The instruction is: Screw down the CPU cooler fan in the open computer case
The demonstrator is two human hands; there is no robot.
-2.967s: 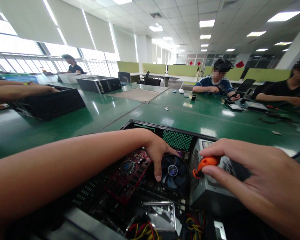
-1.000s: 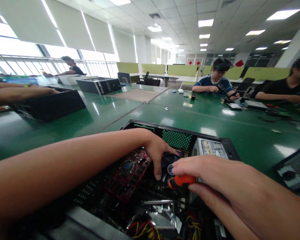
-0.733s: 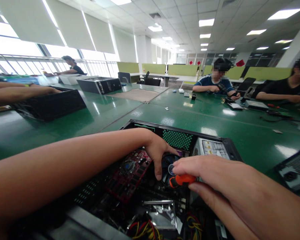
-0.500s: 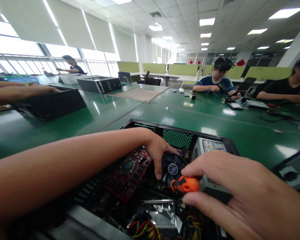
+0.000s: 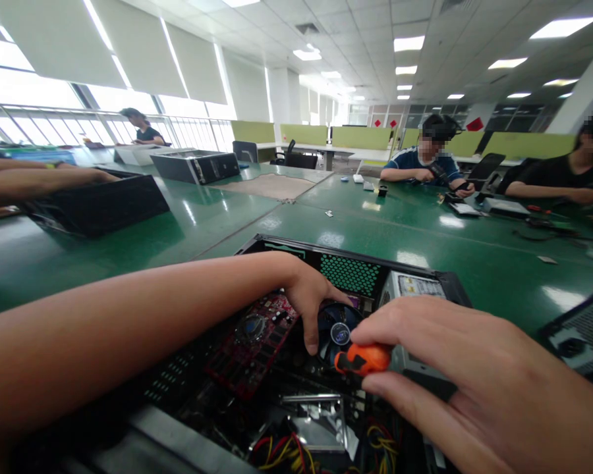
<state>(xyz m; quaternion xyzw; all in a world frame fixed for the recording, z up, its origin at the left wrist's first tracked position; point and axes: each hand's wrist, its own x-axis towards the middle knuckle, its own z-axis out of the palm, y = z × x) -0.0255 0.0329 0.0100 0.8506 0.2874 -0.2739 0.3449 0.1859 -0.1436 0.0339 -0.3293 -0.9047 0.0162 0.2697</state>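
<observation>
An open black computer case [image 5: 321, 245] lies in front of me. Inside it, the fingers of my left hand [image 5: 310, 296] curl around the edge of a round CPU cooling fan [image 5: 340, 334]; the far fingertips are hidden. My right hand [image 5: 454, 362] pinches the orange and black handle of a screwdriver [image 5: 364, 359] between thumb and fingers, just in front of the fan. The screwdriver's shaft and tip cannot be made out. A red graphics card [image 5: 257, 336] sits to the left of the fan.
A power supply [image 5: 418, 284] fills the case's right rear. Red, yellow and black cables [image 5: 289, 451] lie at the near side. Another case [image 5: 99, 204] with a co-worker's arms in it stands left. Other people sit across the green table [image 5: 375, 227].
My right hand and the screwdriver handle have shifted slightly left and up, with the fingers and thumb repositioned around the handle. My left hand stays on the fan.
</observation>
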